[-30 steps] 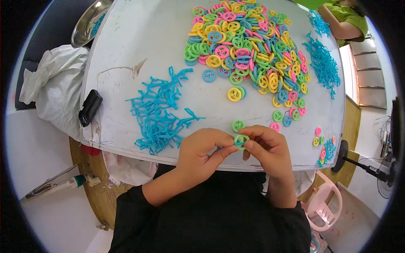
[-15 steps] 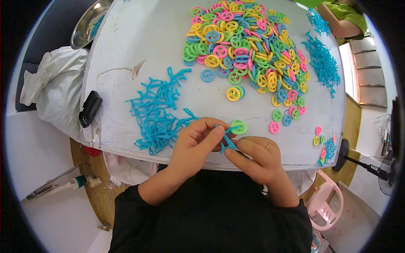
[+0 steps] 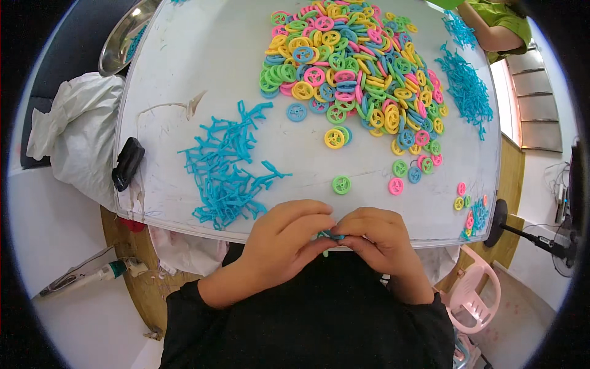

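Observation:
My left hand point(image 3: 289, 240) and my right hand point(image 3: 382, 237) meet at the table's near edge. Their thumbs and fingers pinch a small blue plastic piece point(image 3: 332, 235), mostly covered by the fingertips. A sliver of light green shows beneath the left fingers; its shape is hidden. Just beyond the hands, a green spoked plastic wheel point(image 3: 342, 184) lies flat on the white table point(image 3: 246, 24). Left of it spreads a pile of blue forked plastic pieces point(image 3: 227, 175). A large heap of pink, yellow, green and blue wheels point(image 3: 362, 67) covers the far middle.
More blue pieces point(image 3: 465, 86) lie at the far right, near another person's arm point(image 3: 491, 31). A small mixed cluster point(image 3: 473, 215) sits by the right edge. At the left are a black case point(image 3: 128, 164), a white sack point(image 3: 80, 135) and a metal bowl point(image 3: 120, 46).
Both hands have drawn nearer to my body, down to the table edge, with the blue piece still between them. The green wheel stays on the table, now uncovered. The view has shifted slightly.

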Available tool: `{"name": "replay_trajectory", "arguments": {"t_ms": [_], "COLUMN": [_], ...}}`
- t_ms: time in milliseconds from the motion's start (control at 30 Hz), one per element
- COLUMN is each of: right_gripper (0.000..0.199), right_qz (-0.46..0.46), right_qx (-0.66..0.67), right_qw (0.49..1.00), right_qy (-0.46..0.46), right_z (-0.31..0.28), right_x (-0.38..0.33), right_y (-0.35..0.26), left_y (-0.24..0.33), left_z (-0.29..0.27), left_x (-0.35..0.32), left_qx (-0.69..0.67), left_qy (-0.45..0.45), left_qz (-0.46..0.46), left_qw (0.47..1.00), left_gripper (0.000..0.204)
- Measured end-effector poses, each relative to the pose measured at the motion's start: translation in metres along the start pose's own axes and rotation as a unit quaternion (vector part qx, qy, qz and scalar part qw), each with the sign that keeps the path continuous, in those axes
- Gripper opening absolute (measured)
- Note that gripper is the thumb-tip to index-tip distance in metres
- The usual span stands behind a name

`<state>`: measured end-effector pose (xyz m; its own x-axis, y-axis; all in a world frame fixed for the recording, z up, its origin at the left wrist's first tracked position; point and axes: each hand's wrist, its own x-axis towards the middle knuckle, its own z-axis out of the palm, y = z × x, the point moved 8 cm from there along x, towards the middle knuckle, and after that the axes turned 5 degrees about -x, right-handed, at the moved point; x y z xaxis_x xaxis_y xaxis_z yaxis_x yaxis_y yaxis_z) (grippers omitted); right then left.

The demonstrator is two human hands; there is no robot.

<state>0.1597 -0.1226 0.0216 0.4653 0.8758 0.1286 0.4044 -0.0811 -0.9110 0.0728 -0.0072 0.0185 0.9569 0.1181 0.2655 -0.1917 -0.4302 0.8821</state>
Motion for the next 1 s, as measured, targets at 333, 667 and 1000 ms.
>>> {"name": "replay_trajectory", "arguments": {"t_ms": [333,667,1000], "right_gripper": [0.019,0.040,0.011], "right_qz": [0.178,0.055,0.203], "right_qx": [0.251,-0.334,0.363], "right_qw": [0.948,0.935,0.905], "right_qy": [0.078,0.102,0.084], "right_z": [0.003,-0.001,0.004], "right_x": [-0.018,0.015,0.006], "right_y": [0.038,0.034,0.040], "left_y": [-0.004,-0.022,-0.027], "left_z": [-0.002,-0.011,-0.008], "left_x": [0.001,0.004,0.006], "left_qx": [0.005,-0.087,-0.113], "left_qy": [0.048,0.079,0.095], "left_qz": [-0.001,-0.087,-0.134], "left_qw": [0.999,0.989,0.980], "left_gripper": [0.034,0.027,0.024]}}
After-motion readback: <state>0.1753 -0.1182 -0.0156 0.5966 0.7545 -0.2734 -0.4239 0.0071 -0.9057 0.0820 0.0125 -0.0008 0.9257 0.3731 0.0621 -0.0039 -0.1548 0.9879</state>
